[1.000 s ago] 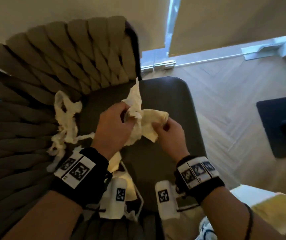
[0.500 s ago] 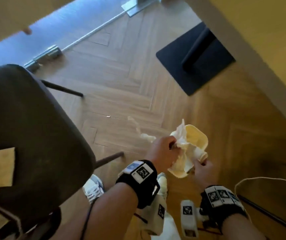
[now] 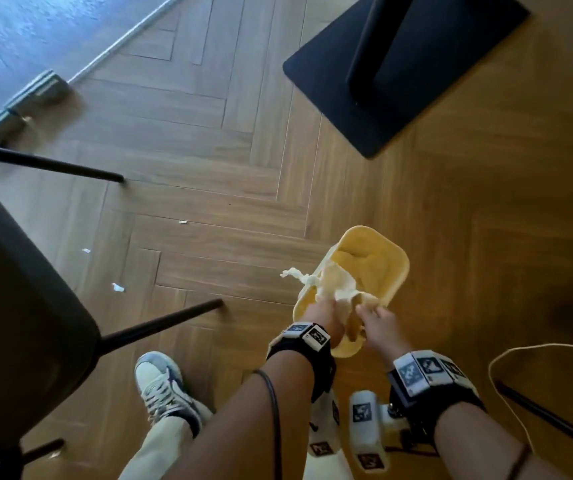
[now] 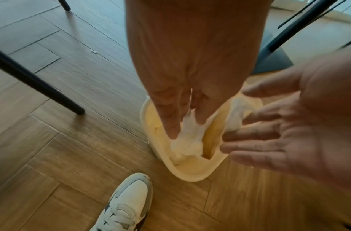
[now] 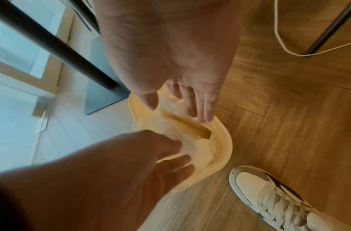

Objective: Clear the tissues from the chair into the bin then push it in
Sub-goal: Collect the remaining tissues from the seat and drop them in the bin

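A cream bin (image 3: pixel 399 258) stands on the wood floor, with a wad of white tissue (image 3: pixel 338 287) at its mouth and one strand hanging over the left rim. Both hands reach into it. My left hand (image 3: pixel 323 306) points its straight fingers down against the tissue (image 4: pixel 187 146). Beside it my right hand (image 3: pixel 371 315) is spread open and holds nothing; in the left wrist view the right hand (image 4: pixel 259 137) shows its bare palm. The right wrist view shows the bin (image 5: pixel 226 146) with the tissue (image 5: pixel 202 148) at my left hand (image 5: pixel 176 153). The dark chair (image 3: pixel 18 306) is at the left.
Three small tissue scraps (image 3: pixel 117 287) lie on the floor between the chair legs (image 3: pixel 160 323). A black table base (image 3: pixel 399 64) stands at the top right. A white cable (image 3: pixel 507 368) loops at the right. My shoe (image 3: pixel 164 386) is near the bin.
I turned from the chair seat to the bin on the floor. Both hands carried the tissue down into the bin's mouth, and the right hand has let go and spread open.
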The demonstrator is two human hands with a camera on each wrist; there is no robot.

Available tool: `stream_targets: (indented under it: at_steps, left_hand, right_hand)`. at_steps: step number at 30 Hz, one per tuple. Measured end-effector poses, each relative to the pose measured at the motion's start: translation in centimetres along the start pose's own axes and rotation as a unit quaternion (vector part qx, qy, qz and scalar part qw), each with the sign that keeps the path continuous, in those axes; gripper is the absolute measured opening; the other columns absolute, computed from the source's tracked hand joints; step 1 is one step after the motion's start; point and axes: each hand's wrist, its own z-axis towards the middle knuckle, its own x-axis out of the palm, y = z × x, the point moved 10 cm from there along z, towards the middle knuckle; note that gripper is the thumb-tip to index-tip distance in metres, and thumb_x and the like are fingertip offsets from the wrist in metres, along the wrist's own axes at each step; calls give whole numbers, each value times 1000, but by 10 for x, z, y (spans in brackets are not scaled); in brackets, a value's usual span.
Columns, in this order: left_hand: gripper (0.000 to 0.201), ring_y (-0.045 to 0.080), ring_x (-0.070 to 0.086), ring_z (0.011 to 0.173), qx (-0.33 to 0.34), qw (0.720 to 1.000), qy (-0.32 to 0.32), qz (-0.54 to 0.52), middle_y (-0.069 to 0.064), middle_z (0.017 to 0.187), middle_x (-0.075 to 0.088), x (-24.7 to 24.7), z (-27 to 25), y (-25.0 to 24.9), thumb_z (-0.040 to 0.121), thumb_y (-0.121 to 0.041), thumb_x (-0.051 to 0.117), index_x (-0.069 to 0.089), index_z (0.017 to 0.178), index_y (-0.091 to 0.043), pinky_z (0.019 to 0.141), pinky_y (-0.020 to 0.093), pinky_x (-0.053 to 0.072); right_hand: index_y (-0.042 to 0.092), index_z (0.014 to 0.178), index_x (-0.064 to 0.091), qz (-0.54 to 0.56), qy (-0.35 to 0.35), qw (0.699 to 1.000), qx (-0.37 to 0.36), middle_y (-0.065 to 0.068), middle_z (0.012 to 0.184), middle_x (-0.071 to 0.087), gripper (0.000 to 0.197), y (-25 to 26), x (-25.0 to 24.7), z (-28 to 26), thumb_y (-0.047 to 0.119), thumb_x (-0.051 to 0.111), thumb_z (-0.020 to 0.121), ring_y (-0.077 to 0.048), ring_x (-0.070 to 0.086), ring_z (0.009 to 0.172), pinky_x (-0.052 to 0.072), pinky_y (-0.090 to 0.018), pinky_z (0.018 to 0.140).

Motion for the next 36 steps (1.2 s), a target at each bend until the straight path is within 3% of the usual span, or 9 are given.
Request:
stream_targets:
  at_steps: [2,6,10,14,17,22,26,30,36]
  left_hand:
    - [51,34,58,113,-15,998,52,25,20,128,56,16,4,8,91,-8,43,32,141,-12,84,35,47]
    - [56,30,56,119,0,999,45,24,14,136,54,13,-5,14,90,-5,41,34,144,-20,92,35,48]
    - [37,26,63,106,7,1000,9,-17,10,121,66,-13,-31,28,89,-13,41,62,119,-20,90,36,53]
    - [20,23,68,81,7,992,-73,-106,6,89,72,-51,-64,62,90,-20,49,68,94,-15,78,38,57]
    - [17,19,68,77,-11,985,-96,-141,2,83,70,-71,-80,97,93,-22,51,67,94,-17,71,32,58]
    - [12,15,65,73,-21,973,-150,-173,-2,80,66,-94,-89,145,93,-21,53,65,90,-21,65,27,55]
    - [12,13,61,69,-12,968,-158,-197,-4,76,64,-94,-100,154,92,-20,54,63,85,-24,64,28,51]
    - [11,12,62,71,11,969,-151,-194,-5,77,65,-100,-112,147,92,-22,54,64,86,-24,62,26,50]
    - [12,11,62,76,14,955,-171,-243,-2,83,66,-147,-175,150,93,-21,54,65,95,-19,69,25,54]
  right_hand:
    - [8,137,44,-54,-4,998,-32,-11,120,57,46,9,1,-1,27,49,95,-33,55,112,44,-40,97]
    - [9,129,50,-107,-68,987,-98,-3,95,57,39,28,-7,-13,19,53,92,-25,58,90,48,-36,82]
    - [14,126,52,-173,-40,977,-119,-7,102,61,37,44,15,-22,24,56,91,-21,57,88,44,-29,73]
    - [12,137,43,-172,10,982,-81,-13,130,58,58,59,55,-7,40,57,88,-32,55,117,43,-38,96]
    - [8,120,54,-155,11,987,-44,-13,102,67,56,58,81,28,49,55,82,-33,65,92,52,-45,84]
    - [-2,91,61,-192,-108,974,-56,-20,92,67,29,56,59,27,20,42,95,-32,57,77,48,-37,69]
    - [-7,114,59,-202,-158,966,12,-27,109,65,28,11,18,10,9,48,94,-38,61,91,47,-38,75]
    - [2,128,47,-203,-153,967,28,-23,119,60,36,3,18,-1,5,45,92,-40,60,103,51,-46,84]
    - [8,101,61,-253,-82,946,-184,-15,103,68,21,129,109,-98,21,48,93,-28,54,83,38,-30,71]
